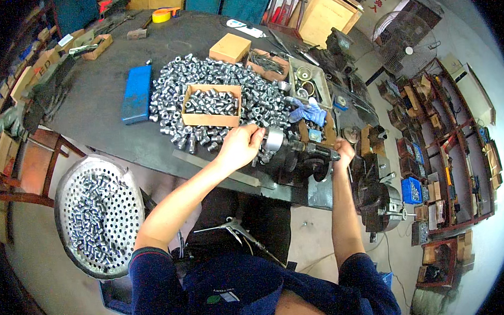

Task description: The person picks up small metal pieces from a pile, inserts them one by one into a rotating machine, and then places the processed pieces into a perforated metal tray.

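A small dark bench machine (306, 157) with a silver cylindrical chuck (274, 138) stands at the table's front edge. My left hand (242, 146) is at the chuck's left side, its thumb and fingers pinched together. Whatever lies between those fingertips is too small to make out. At the machine's right end, my right hand (344, 152) is closed round a thin lever (350, 174); most of the grip is hidden. Just beyond my left hand, a heap of short silver metal sleeves (168, 85) surrounds an open cardboard box (213, 121) holding more of them.
At left stands a round perforated metal basket (130, 206) with many sleeves. A blue box (137, 95) lies beside the heap. Blue-and-white gloves (308, 112) and a parts tray (323, 85) sit behind the machine. An air gun (238, 229) hangs before my body. Shelves (451, 153) line the right wall.
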Demonstrator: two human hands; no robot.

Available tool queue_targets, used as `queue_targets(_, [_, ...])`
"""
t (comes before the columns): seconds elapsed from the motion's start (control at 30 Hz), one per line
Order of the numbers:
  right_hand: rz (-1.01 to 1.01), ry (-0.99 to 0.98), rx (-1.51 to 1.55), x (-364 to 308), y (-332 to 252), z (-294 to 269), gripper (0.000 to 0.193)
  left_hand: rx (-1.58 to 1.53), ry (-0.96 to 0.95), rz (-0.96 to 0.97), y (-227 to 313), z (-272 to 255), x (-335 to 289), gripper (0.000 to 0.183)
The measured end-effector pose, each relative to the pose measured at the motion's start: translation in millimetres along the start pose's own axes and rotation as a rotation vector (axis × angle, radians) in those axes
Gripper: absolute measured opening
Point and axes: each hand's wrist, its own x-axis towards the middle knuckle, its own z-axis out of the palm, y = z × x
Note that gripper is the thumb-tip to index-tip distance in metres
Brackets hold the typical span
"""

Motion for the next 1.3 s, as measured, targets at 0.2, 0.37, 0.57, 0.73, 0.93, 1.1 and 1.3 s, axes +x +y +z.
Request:
queue_targets(0.2, [0.662,0.028,0.421,-81,-31,-25,0.016,0.101,0.106,0.047,-1,-2,-6,0.024])
queue_targets(0.37, [0.655,-0.016,0.441,-87,-53,-29,0.016,0.09,0.103,0.028,0,-1,-3,0.026])
queue_targets(0.57, [-0.302,-0.072,-0.256,-15,42,-27,0.018,0.028,0.057,0.05,6,6,6,0.027])
queue_targets(0.73, [0.178,0.055,0.344,-8,-95,14,0.019,0.032,0.074,0.016,-3,-4,2,0.029])
queue_targets(0.93, [0.238,0.005,0.509,-84,-116,-33,0.018,0.038,0.077,-0.007,-7,-10,-6,0.029])
queue_targets(1.1, [0.662,0.16,0.315,-76,-22,-23,0.014,-0.052,0.065,-0.171,-25,-26,5,0.03])
queue_targets(1.3, [0.136,-0.01,0.173,5,2,4,0.019,0.35,0.274,0.038,-58,-48,71,0.025])
